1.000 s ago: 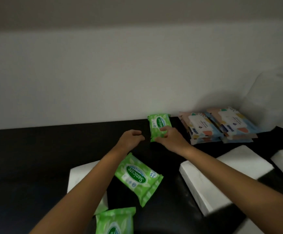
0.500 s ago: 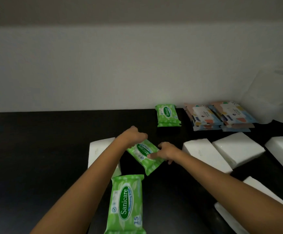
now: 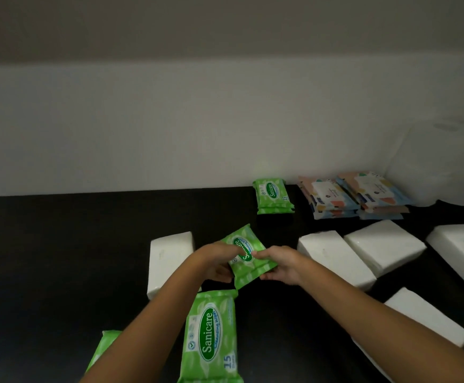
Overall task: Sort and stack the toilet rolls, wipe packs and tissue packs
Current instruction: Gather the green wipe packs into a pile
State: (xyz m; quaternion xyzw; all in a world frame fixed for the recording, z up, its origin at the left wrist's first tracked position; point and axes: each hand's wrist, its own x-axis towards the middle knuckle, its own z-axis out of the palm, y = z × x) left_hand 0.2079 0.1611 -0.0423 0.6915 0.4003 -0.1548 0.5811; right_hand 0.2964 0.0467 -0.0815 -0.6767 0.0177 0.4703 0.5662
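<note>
Wipe packs, green, four spots: cut-off pack (image 3: 102,352) at bottom edge; near pack (image 3: 211,335) flat, pointing away; held pack (image 3: 253,272) at middle of table (image 3: 59,258), pinched between left hand (image 3: 217,261) and right hand (image 3: 280,265), long axis away, far end leaning left; stacked packs (image 3: 273,196) by wall (image 3: 170,147). Five white tissue packs (image 3: 170,258). Two patterned piles (image 3: 333,199). Toilet rolls (image 3: 441,161) far right, blurred.

A dark, near-black tabletop (image 3: 45,258) meets a plain pale wall (image 3: 170,128) — dim, even light throughout.
</note>
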